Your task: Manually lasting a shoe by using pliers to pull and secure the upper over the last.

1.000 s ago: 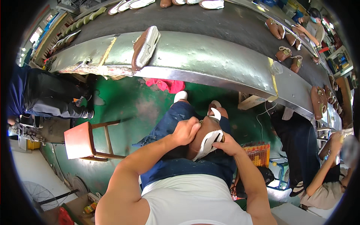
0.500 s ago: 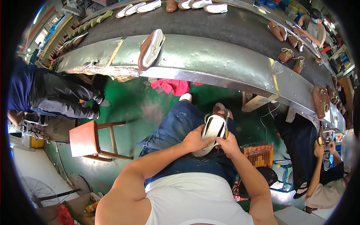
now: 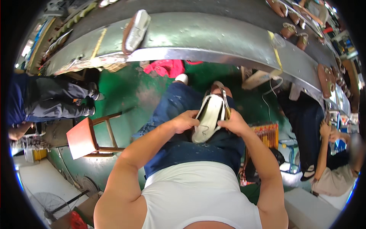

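Note:
Over my lap I hold a shoe piece [image 3: 207, 123] with a pale, whitish face turned up and a dark, curly mark near its near end. My left hand [image 3: 186, 121] grips its left edge, thumb lying on the rim. On the opposite edge, my right hand [image 3: 233, 123] pinches with its thumb on top and the fingers hidden beneath. A narrow brownish strip shows along the shoe's right side, by my right fingers. Ahead to the left, a brown shoe with a white sole [image 3: 136, 31] lies on its side on the metal bench edge [image 3: 206, 36].
Beyond the metal edge runs a dark belt [image 3: 213, 7], with brown shoes [image 3: 288, 29] at right. A red-topped stool [image 3: 82, 138] stands at left, near a standing person [image 3: 57, 97]. Another person [image 3: 335, 168] works at right. Red cloth [image 3: 166, 68] lies under the bench.
The shoe's pale face has come round more toward me. My left hand has shifted from across the shoe to its left edge, and both hands sit slightly higher in view. The view has tilted.

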